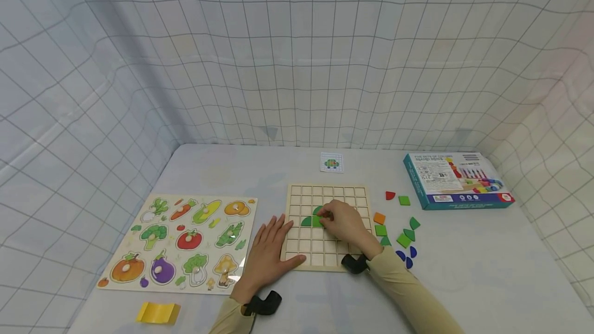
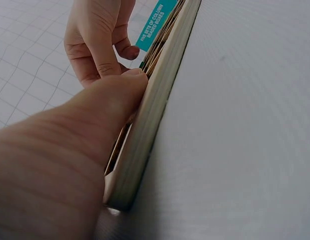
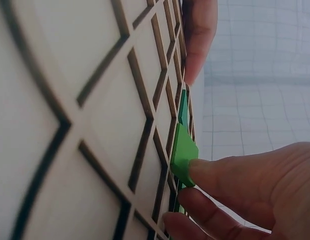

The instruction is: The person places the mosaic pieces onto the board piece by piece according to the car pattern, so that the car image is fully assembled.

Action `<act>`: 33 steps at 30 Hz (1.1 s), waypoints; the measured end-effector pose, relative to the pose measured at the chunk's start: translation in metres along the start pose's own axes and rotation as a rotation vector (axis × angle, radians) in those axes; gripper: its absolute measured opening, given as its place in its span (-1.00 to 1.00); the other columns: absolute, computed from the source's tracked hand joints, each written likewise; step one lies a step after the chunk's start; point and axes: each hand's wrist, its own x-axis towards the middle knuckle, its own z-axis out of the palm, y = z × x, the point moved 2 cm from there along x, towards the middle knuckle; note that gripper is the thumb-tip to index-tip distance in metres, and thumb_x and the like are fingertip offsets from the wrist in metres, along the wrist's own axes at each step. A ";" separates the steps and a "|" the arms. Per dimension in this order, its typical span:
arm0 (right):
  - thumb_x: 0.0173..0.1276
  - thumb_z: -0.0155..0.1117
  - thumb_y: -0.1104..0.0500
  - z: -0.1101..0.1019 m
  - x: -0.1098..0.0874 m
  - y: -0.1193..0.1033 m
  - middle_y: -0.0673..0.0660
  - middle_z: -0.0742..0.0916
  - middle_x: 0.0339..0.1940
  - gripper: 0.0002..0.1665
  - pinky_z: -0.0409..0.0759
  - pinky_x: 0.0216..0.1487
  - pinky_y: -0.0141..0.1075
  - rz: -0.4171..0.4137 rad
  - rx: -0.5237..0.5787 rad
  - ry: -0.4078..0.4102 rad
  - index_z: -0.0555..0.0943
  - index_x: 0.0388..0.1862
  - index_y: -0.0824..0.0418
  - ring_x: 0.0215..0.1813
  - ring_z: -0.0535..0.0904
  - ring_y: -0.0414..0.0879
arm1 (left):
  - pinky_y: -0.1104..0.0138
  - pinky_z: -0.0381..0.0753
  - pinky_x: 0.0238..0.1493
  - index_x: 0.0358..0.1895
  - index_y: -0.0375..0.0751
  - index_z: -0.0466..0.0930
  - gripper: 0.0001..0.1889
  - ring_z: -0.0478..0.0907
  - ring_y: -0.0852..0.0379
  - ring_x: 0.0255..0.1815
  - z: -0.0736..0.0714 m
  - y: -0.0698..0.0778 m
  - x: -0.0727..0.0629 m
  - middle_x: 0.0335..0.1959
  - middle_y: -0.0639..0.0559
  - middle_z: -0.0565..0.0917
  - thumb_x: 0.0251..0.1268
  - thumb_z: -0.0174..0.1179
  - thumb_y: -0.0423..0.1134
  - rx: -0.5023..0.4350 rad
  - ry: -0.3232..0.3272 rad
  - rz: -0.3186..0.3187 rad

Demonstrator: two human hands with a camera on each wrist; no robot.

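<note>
My right hand pinches a bright green square tile between thumb and fingers. In the right wrist view the tile stands tilted against the wooden grid board. Beside it on the board lies a dark green quarter-round tile, with a second one partly behind my right fingers. My left hand rests at the board's left side, fingers spread and straight. Its thumb touches the board's near edge in the left wrist view.
Right of the board lie loose tiles: an orange square, a red quarter-round, several green ones and blue half-rounds. A pattern card lies behind it. A vegetable puzzle, yellow block and boxed toy flank the board.
</note>
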 end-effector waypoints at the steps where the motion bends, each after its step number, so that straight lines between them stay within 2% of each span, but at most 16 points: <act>1: 0.22 0.36 0.22 0.000 0.000 0.000 -0.08 0.60 -0.41 -0.95 0.45 -0.41 -0.33 0.000 -0.003 0.001 0.73 -0.32 0.10 -0.42 0.44 -0.22 | 0.04 -0.14 0.41 0.41 -0.16 0.24 -0.12 -0.04 -0.09 0.48 0.000 0.000 0.000 0.46 -0.13 0.15 0.11 0.16 0.33 0.001 0.005 0.003; 13: 0.18 0.39 0.25 -0.001 -0.001 0.000 -0.03 0.67 -0.34 -0.95 0.52 -0.37 -0.29 -0.001 0.016 0.022 0.73 -0.36 0.13 -0.38 0.53 -0.21 | 0.06 -0.15 0.42 0.42 -0.14 0.23 -0.11 -0.06 -0.06 0.48 0.000 0.000 -0.001 0.47 -0.11 0.13 0.11 0.15 0.34 0.003 -0.007 -0.007; 20: 0.20 0.39 0.17 -0.006 -0.004 0.004 -0.08 0.65 -0.35 -0.93 0.47 -0.40 -0.30 0.043 0.008 0.023 0.73 -0.32 0.08 -0.40 0.48 -0.23 | 0.09 -0.19 0.43 0.44 -0.12 0.20 -0.11 -0.09 -0.04 0.49 0.000 0.000 0.000 0.48 -0.09 0.11 0.13 0.14 0.34 0.010 -0.027 -0.021; 24: 0.20 0.40 0.16 -0.013 -0.009 0.009 -0.11 0.64 -0.39 -0.91 0.44 -0.43 -0.31 0.068 -0.003 0.049 0.73 -0.30 0.07 -0.43 0.46 -0.24 | 0.09 -0.17 0.42 0.43 -0.14 0.21 -0.10 -0.08 -0.05 0.49 -0.001 0.001 0.000 0.47 -0.11 0.12 0.11 0.16 0.33 0.010 -0.020 -0.017; 28: 0.18 0.41 0.19 -0.023 -0.014 0.019 -0.10 0.65 -0.42 -0.89 0.42 -0.47 -0.32 0.058 -0.008 0.095 0.74 -0.28 0.12 -0.45 0.46 -0.23 | 0.05 -0.14 0.41 0.41 -0.16 0.24 -0.11 -0.05 -0.09 0.48 -0.001 0.001 0.000 0.46 -0.14 0.15 0.10 0.18 0.32 0.006 -0.002 -0.003; 33: 0.20 0.40 0.17 -0.039 -0.023 0.035 -0.04 0.66 -0.40 -0.85 0.44 -0.45 -0.30 0.069 -0.009 0.136 0.72 -0.25 0.17 -0.42 0.48 -0.18 | 0.04 -0.14 0.41 0.41 -0.17 0.24 -0.11 -0.04 -0.11 0.47 0.000 0.000 0.000 0.46 -0.14 0.15 0.11 0.15 0.34 0.003 0.005 0.004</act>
